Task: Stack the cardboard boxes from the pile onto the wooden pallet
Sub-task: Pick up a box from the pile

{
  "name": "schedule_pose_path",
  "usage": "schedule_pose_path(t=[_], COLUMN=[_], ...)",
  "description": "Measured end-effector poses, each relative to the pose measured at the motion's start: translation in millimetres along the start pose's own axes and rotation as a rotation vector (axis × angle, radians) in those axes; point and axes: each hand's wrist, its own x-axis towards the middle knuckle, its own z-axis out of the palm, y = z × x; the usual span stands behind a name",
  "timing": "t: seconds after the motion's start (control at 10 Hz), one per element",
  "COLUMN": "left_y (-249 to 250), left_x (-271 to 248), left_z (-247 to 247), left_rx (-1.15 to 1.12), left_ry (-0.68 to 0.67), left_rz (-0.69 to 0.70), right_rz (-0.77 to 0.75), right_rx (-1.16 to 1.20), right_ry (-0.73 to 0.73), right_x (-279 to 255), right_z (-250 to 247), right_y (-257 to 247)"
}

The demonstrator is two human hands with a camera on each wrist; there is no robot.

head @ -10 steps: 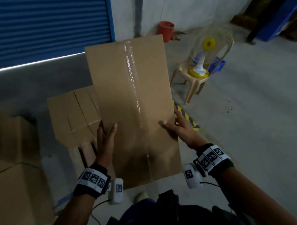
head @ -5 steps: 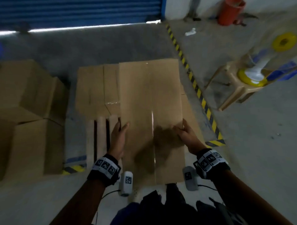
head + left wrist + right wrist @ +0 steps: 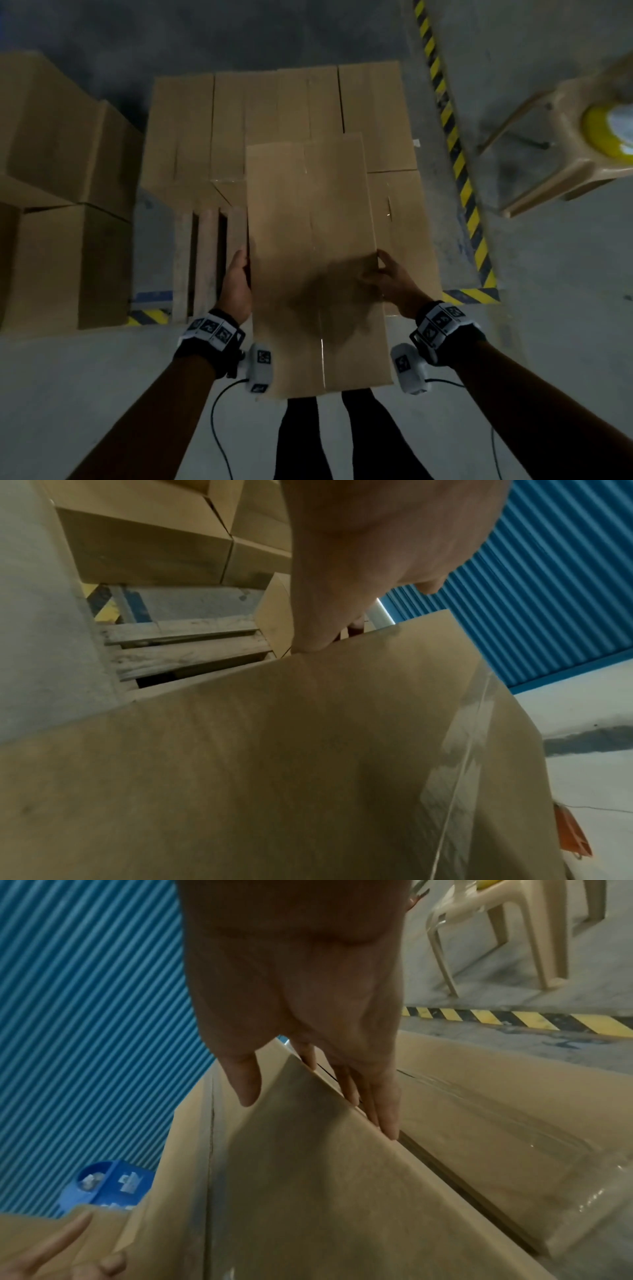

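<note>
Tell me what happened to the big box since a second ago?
The held box tipped down flat and sank over the wooden pallet, beside the boxes already there. The left hand and right hand still grip its two sides.

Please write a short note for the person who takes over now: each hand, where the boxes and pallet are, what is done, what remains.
Left hand: grip on the left edge of the carried box.
Right hand: grip on its right edge, thumb on top.
The box is held above the wooden pallet, not yet set down.
Done: several boxes on the pallet.
Left: set this box down; then fetch from the pile at left.
</note>
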Motion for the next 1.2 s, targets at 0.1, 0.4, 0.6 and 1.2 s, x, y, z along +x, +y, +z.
schedule_pose_path(t=[0.1,0.4,0.6,1.2], left_y=[-22,-88,-129,-150], left_x=[46,167,240,306], left_z=[-3,-16,-12,16], left_rx=[0.046,0.368,0.341,0.435], left_ry=[0.002,0.058,0.082,-0.031], left_rz=[-0.036,0.008,-0.021,0.024], right_rz=[0.054,0.061,0.039,-0.064], right_rx=[-0.037,-0.242,-0.291,-0.895], right_ry=[0.002,0.064,0.124,0.233], right_x=[44,167,210,308], right_z=[-3,7,8,2], right_y=[21,91,113,126])
